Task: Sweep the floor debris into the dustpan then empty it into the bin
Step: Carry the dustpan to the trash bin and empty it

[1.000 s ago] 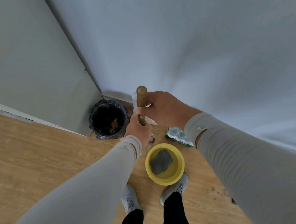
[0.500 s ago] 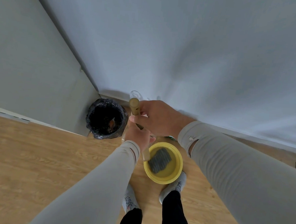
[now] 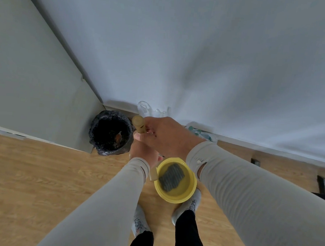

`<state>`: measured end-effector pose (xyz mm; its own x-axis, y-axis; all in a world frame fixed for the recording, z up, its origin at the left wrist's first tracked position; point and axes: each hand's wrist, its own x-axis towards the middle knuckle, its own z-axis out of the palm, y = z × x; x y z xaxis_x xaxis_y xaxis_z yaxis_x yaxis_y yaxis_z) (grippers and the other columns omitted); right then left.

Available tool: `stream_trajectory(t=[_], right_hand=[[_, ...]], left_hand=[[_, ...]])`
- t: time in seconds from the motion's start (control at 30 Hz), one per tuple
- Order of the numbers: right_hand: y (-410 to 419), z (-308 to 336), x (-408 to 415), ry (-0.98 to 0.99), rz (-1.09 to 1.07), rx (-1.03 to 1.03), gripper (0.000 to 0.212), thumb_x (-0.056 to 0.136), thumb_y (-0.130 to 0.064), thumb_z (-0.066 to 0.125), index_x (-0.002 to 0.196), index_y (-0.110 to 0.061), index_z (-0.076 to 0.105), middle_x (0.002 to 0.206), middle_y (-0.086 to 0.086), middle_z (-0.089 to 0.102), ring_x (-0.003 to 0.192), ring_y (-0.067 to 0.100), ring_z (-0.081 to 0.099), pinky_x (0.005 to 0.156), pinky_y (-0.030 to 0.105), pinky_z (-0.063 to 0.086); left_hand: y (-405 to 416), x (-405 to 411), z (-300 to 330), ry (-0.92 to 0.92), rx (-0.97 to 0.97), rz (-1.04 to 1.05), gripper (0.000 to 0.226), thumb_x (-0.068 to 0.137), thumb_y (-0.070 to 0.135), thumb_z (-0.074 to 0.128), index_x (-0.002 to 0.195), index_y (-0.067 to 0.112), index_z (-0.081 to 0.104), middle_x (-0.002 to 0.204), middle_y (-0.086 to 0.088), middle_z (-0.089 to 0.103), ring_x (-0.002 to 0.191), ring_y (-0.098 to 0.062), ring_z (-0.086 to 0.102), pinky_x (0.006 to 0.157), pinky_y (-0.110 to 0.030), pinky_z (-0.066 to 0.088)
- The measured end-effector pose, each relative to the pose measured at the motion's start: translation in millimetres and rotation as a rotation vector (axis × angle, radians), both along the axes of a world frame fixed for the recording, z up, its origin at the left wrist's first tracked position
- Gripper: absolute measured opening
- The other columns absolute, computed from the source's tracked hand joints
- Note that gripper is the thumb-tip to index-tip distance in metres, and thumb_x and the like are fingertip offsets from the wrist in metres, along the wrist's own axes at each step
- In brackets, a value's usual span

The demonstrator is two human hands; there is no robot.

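wood: tan wooden broom handle (image 3: 138, 125), nearly end-on to the camera, its rounded top just beside the bin.
right hand: right hand (image 3: 168, 136) curled round the handle near its top.
left hand: left hand (image 3: 143, 153) directly below it, fingers wrapped round the same handle.
bin: round bin lined with a black plastic bag (image 3: 111, 133), in the corner where the walls meet; a scrap of orange-brown litter lies inside.
pail: round yellow plastic pail (image 3: 176, 180) holding liquid and a dark grey ribbed pad, on the floor in front of the white shoes (image 3: 187, 207).
debris: clear and green-printed wrappers (image 3: 201, 133) along the skirting, partly hidden behind the right hand.
step: sweeping, judged; no dustpan is visible.
next move: probably draw the wrappers away from the wall into a pile clear of the pail.
surface: light oak-patterned plank floor (image 3: 39, 172).
room: pale grey walls (image 3: 182, 47) meeting at a corner.
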<state>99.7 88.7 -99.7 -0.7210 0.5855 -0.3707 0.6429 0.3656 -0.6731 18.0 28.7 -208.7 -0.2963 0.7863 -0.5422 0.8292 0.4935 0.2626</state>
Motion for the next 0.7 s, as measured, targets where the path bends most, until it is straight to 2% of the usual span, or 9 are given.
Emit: stream_trajectory(t=[0.1,0.2,0.33,0.43,0.6,0.7], right_hand=[[-2.1,1.1,2.2,-0.015,0.005,0.007,0.023,0.101,-0.046,0.054,0.112,-0.027,0.062,0.092,-0.004,0.069,0.078,0.007,0.063,0.065,0.021,0.046],[-3.6,2.0,3.2,-0.016,0.005,0.012,0.024,0.101,-0.045,0.054,0.114,-0.026,0.062,0.092,0.0,0.07,0.079,0.015,0.065,0.065,0.021,0.05],[-5.1,4.1,3.2,-0.011,-0.001,-0.026,0.025,0.101,-0.045,0.055,0.116,-0.026,0.063,0.097,0.0,0.07,0.083,0.019,0.068,0.07,0.032,0.059],[-6.2,4.1,4.3,-0.007,-0.003,-0.018,0.025,0.101,-0.045,0.055,0.115,-0.026,0.063,0.096,0.0,0.071,0.082,0.018,0.069,0.071,0.03,0.057],[-6.2,5.6,7.3,-0.011,-0.007,-0.05,0.024,0.101,-0.046,0.055,0.115,-0.027,0.063,0.099,0.0,0.072,0.086,0.021,0.071,0.079,0.039,0.06],[-6.5,6.1,7.6,-0.008,-0.009,-0.053,0.024,0.101,-0.046,0.055,0.116,-0.029,0.063,0.1,0.0,0.072,0.087,0.02,0.07,0.081,0.039,0.06]], left_hand=[[-1.4,1.0,-2.0,0.101,-0.033,-0.096,0.052,0.099,0.034,0.066,0.138,0.004,0.048,0.124,-0.01,0.064,0.112,-0.026,0.063,0.097,-0.039,0.056],[-4.6,1.6,-6.7,0.077,0.011,-0.093,0.051,0.098,0.032,0.067,0.138,0.005,0.049,0.124,-0.01,0.064,0.111,-0.027,0.064,0.095,-0.041,0.057],[-4.2,0.7,-9.1,0.089,-0.013,-0.112,0.051,0.096,0.033,0.069,0.138,0.009,0.051,0.13,-0.008,0.063,0.118,-0.028,0.062,0.098,-0.041,0.055],[-5.5,1.6,-9.3,0.16,-0.016,-0.156,0.049,0.094,0.036,0.071,0.132,0.009,0.057,0.125,-0.008,0.065,0.112,-0.028,0.064,0.092,-0.038,0.056],[-4.8,3.3,-8.1,0.151,0.005,-0.13,0.048,0.092,0.034,0.074,0.13,0.01,0.058,0.123,-0.006,0.065,0.106,-0.026,0.065,0.08,-0.033,0.051],[-6.2,4.4,-6.7,0.115,0.009,-0.067,0.051,0.092,0.033,0.076,0.133,0.01,0.057,0.124,-0.007,0.066,0.108,-0.027,0.066,0.084,-0.035,0.055]])
